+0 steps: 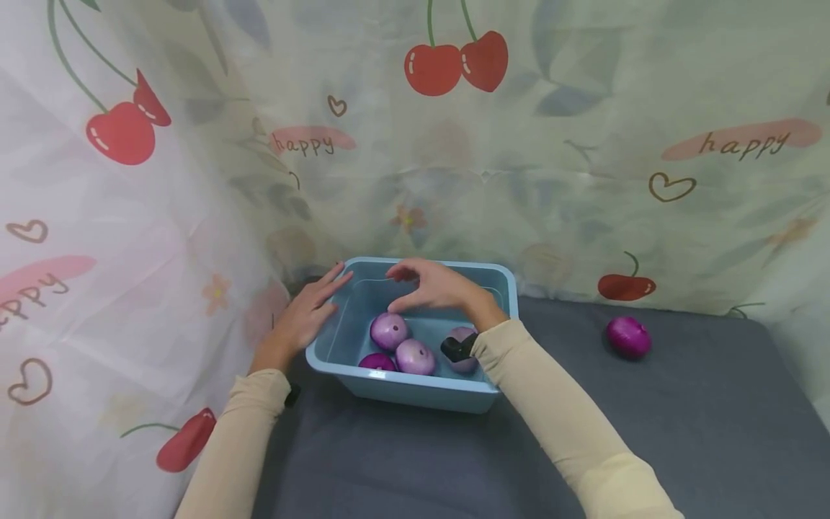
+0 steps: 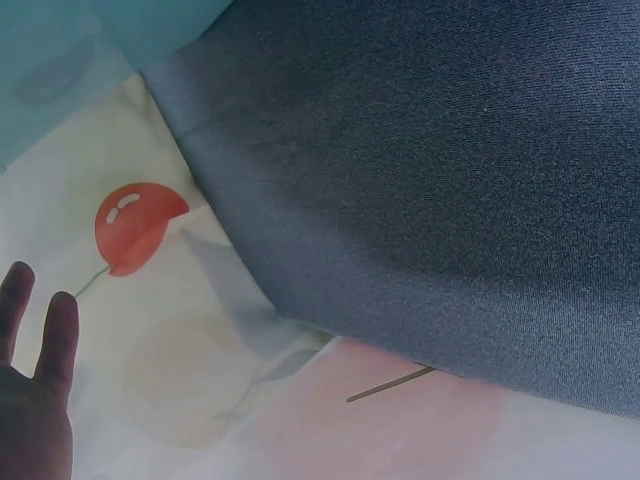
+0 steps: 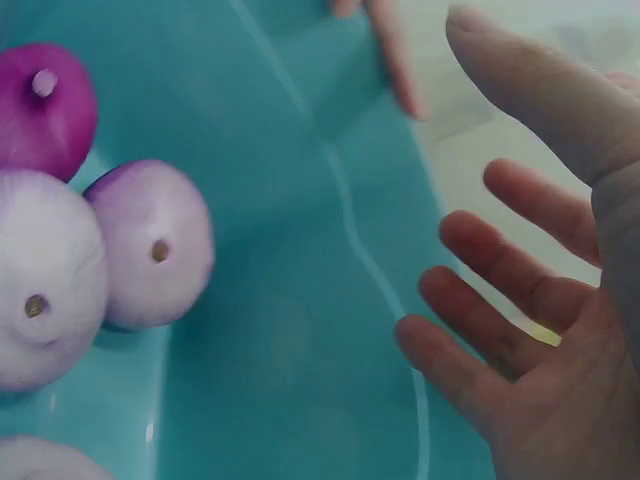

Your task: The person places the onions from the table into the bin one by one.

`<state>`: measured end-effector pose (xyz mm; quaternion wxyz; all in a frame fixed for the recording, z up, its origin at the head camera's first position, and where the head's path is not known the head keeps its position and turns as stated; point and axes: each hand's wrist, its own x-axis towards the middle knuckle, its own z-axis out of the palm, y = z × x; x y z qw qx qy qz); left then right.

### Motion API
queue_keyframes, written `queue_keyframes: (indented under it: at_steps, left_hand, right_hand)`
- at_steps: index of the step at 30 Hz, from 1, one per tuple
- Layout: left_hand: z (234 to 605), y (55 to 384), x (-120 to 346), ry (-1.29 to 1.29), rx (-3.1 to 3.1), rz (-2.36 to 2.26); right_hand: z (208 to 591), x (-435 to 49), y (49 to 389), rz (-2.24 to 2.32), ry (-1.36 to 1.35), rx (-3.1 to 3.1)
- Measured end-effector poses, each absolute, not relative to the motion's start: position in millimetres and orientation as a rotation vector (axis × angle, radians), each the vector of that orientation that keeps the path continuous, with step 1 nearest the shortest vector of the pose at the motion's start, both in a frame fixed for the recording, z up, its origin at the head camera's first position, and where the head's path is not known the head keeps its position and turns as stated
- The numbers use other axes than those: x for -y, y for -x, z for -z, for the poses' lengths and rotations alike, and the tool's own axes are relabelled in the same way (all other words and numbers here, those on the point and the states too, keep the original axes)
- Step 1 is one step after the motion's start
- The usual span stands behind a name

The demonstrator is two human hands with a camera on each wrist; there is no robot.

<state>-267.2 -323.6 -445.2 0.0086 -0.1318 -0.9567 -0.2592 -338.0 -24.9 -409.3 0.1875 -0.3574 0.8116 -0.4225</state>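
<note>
A light-blue plastic basin point(image 1: 415, 395) holds several purple onions point(image 1: 389, 331), some pale with their root ends showing and one deep magenta point(image 3: 45, 110). My left hand point(image 1: 305, 317) rests at the basin's left rim, fingers straight and spread; two of its fingers show in the left wrist view. Over the inside of the basin reaches my right hand point(image 1: 433, 285), its thumb and fingers parted with nothing between them. In the right wrist view the right hand point(image 3: 530, 370) is above the basin's wall, apart from the onions. The right forearm partly hides one onion point(image 1: 464, 360).
Another magenta onion point(image 1: 628, 337) lies on the dark grey cloth point(image 1: 687, 418) to the right of the basin. Behind and to the left hangs a pale curtain point(image 1: 570, 166) printed with cherries, hearts and lettering, close to the basin's far side.
</note>
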Motion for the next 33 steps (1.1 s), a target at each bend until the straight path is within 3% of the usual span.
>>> queue_keyframes:
  at_steps: [17, 33]
  left_hand:
    - [447, 267, 323, 0.414, 2.979, 0.809]
    - [446, 265, 322, 0.383, 2.994, 0.824]
  right_hand:
    - [361, -54, 322, 1.395, 1.019, -2.326]
    - [374, -162, 313, 1.467, 0.703, -2.619]
